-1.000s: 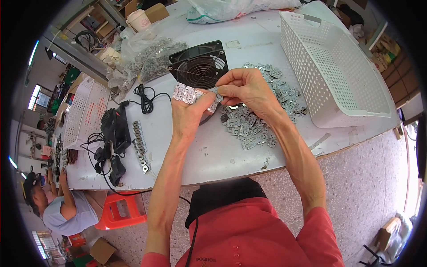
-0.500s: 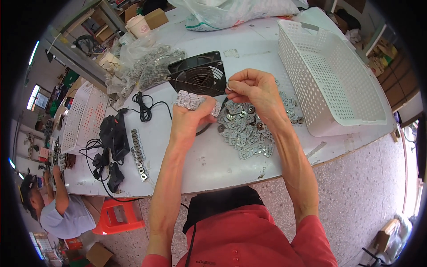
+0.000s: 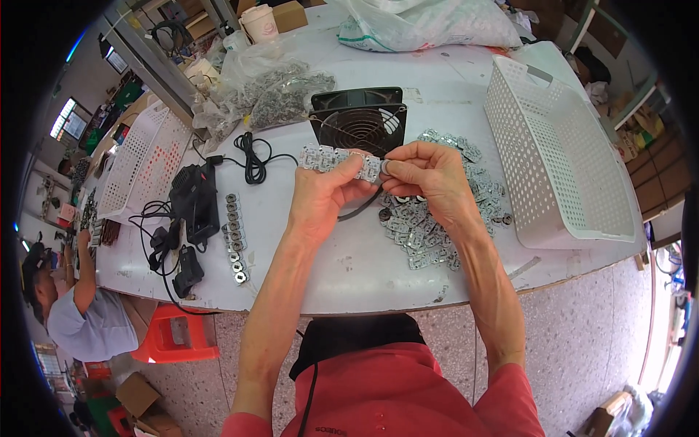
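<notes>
My left hand (image 3: pixel 319 195) is closed on a silver metal strip (image 3: pixel 320 156) with stamped cutouts, thumb across its front. With thumb and fingertips my right hand (image 3: pixel 435 178) pinches a small round metal piece (image 3: pixel 385 167) against the strip's right end. Whether that piece is seated in the strip cannot be made out. Below my right hand lies a heap of similar stamped plates and round metal parts (image 3: pixel 419 237), partly hidden by the hand and wrist. To the left, a finished-looking strip with round metal discs (image 3: pixel 234 240) lies on the table.
A black fan with wire guard (image 3: pixel 360 125) stands behind my hands. White perforated baskets stand at right (image 3: pixel 520 175) and far left (image 3: pixel 138 175). Black power adapters (image 3: pixel 194 204) with cables lie left. Bags of metal parts (image 3: pixel 280 98) sit behind. A person (image 3: pixel 91 320) works at far left.
My right hand has come down and left to the strip, bringing the round piece to its right end. The strip is now held more level. The whole view has shifted slightly.
</notes>
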`<state>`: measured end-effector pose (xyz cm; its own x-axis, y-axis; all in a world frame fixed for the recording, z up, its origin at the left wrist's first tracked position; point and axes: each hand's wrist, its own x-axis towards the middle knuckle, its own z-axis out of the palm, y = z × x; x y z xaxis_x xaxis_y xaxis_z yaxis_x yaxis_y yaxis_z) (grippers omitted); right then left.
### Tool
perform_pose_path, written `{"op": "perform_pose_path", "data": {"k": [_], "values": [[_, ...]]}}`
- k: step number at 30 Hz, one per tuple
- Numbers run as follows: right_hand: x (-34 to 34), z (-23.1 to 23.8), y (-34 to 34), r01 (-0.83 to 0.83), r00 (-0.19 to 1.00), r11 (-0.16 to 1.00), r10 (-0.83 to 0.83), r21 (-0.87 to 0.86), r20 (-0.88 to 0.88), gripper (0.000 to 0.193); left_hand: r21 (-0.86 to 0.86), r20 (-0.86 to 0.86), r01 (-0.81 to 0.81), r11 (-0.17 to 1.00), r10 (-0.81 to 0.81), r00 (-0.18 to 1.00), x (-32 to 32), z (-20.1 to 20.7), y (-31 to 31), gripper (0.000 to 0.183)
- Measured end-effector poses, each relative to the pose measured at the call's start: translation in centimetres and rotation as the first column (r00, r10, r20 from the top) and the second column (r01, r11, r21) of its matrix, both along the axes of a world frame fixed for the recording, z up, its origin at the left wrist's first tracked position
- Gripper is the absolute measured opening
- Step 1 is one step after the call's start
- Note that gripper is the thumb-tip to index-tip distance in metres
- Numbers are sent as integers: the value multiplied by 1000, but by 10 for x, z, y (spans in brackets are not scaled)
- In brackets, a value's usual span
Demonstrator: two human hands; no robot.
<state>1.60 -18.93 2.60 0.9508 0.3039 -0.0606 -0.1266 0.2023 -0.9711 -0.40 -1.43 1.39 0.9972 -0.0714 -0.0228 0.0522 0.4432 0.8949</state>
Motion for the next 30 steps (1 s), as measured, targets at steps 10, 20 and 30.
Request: {"op": "perform_pose_path", "data": {"k": [10,20,30], "values": [[-2,-1,-1,-28,997,999,26,22,77,14,27,22,7,1000,-7,1000,-3,-2,-4,22],[0,-3,0,10,994,1000,-8,-15,111,14,-31,-20,63,998,-63,998,-6,-7,-7,29],[-1,-1,2,20,991,996,-9,-83,135,14,8,32,-23,1000,23,999,-5,-2,4,23]]}}
